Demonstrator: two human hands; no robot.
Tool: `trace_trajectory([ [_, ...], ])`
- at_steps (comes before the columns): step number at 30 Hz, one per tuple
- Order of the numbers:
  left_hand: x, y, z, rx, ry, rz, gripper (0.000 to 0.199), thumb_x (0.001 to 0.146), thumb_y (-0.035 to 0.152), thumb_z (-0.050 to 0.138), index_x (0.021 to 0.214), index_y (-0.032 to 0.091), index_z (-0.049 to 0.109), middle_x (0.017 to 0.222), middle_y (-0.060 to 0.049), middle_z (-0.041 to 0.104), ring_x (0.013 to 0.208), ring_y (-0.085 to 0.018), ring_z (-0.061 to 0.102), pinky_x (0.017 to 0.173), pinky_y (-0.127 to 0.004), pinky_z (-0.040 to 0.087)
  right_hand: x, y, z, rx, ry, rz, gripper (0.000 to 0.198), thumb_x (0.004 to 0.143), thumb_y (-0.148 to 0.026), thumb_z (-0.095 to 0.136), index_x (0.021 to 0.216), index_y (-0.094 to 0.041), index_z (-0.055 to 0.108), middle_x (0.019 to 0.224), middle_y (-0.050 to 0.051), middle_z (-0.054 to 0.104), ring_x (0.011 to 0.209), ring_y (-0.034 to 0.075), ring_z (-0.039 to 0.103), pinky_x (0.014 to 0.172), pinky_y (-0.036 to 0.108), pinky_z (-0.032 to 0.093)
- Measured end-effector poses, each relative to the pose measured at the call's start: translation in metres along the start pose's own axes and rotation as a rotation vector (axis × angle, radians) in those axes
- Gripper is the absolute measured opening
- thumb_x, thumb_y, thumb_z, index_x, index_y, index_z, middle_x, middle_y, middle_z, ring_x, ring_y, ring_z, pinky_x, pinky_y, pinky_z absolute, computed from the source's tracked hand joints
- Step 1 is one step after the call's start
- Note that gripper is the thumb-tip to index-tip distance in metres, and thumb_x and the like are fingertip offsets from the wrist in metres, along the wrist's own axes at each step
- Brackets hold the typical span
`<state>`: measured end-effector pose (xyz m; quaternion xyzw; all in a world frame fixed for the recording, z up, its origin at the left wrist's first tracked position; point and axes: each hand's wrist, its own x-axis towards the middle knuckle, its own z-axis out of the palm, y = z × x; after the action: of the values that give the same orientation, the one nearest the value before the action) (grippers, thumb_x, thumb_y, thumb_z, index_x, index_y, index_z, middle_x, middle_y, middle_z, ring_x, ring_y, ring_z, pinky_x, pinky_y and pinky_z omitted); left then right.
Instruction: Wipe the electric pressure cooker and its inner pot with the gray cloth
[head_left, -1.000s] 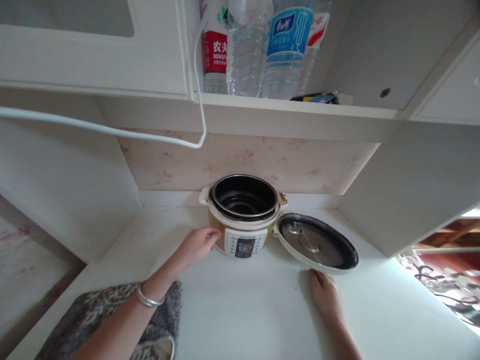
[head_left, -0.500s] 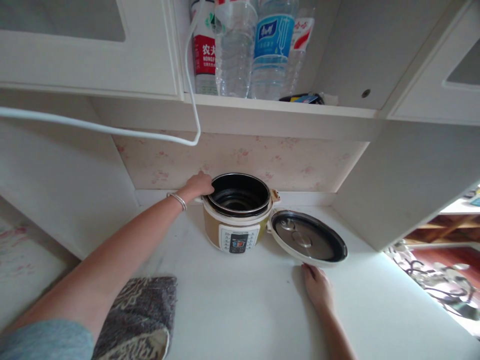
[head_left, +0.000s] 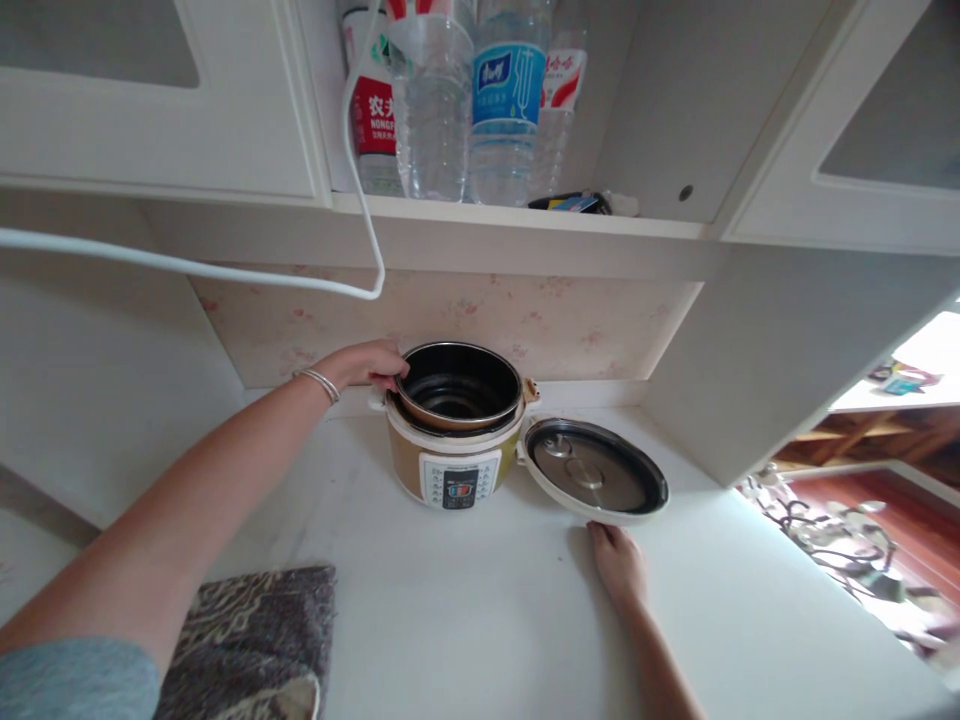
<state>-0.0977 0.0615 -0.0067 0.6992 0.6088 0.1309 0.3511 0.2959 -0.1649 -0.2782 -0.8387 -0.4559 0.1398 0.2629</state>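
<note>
An electric pressure cooker (head_left: 409, 455) with a front control panel stands against the back wall. My left hand (head_left: 375, 363) is closed on the left rim of its black inner pot (head_left: 465, 390), which sits a little raised in the cooker body. To the right, the round lid (head_left: 592, 472) lies with its metal inner side up, tilted on the white counter. My right hand (head_left: 619, 565) is at the lid's near edge, fingers curled against it; part of the grip is hidden under the rim.
A dark patterned cloth (head_left: 255, 630) lies at the front left of the counter (head_left: 450, 620). Overhead, an open shelf (head_left: 637, 222) holds several plastic bottles (head_left: 506, 120). A white cable (head_left: 187, 265) hangs across the upper left. Side panels (head_left: 787, 350) flank the counter.
My left hand has lifted the inner pot slightly, showing more of its outer wall above the cooker. The view has shifted a little to the right; the lid and my right hand stay together.
</note>
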Motion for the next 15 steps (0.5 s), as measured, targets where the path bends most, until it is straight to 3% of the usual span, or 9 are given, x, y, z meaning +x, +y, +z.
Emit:
trace_trajectory([
  [4,-0.002,-0.011,0.0,-0.283,-0.059,0.1,0.008,0.07,0.012,0.056,0.075,0.009,0.062,0.057,-0.005,0.061,0.051,-0.015,0.06,0.051,-0.024,0.048,0.001,0.001,0.001,-0.005,-0.003,0.022,0.058,0.087,-0.052,0.029,0.108,-0.016,0.07,0.116,0.014,0.068,0.108,0.03,0.061,0.086,0.034,0.044],
  [8,-0.002,-0.018,0.007,-0.555,0.04,0.123,0.02,0.063,0.008,0.062,0.082,0.012,0.061,0.054,0.0,0.058,0.046,-0.013,0.057,0.042,-0.02,0.045,0.004,0.003,0.003,-0.023,-0.004,0.044,0.06,0.088,-0.053,0.03,0.107,-0.014,0.07,0.117,0.017,0.067,0.108,0.031,0.061,0.085,0.035,0.044],
  [12,0.004,-0.022,0.011,-0.745,0.087,0.125,0.05,0.058,-0.001,0.063,0.107,0.01,0.06,0.056,0.002,0.057,0.042,-0.01,0.053,0.038,-0.017,0.04,0.006,0.004,0.005,-0.04,-0.007,0.059,0.058,0.088,-0.052,0.03,0.105,-0.014,0.071,0.115,0.017,0.068,0.106,0.032,0.062,0.083,0.035,0.044],
  [15,0.009,-0.028,0.014,-0.825,0.125,0.144,0.083,0.061,-0.002,0.062,0.139,0.017,0.04,0.06,0.004,0.058,0.04,-0.008,0.05,0.037,-0.015,0.037,0.006,0.004,0.005,-0.05,-0.003,0.068,0.058,0.089,-0.051,0.03,0.105,-0.013,0.071,0.116,0.018,0.067,0.107,0.032,0.062,0.082,0.035,0.044],
])
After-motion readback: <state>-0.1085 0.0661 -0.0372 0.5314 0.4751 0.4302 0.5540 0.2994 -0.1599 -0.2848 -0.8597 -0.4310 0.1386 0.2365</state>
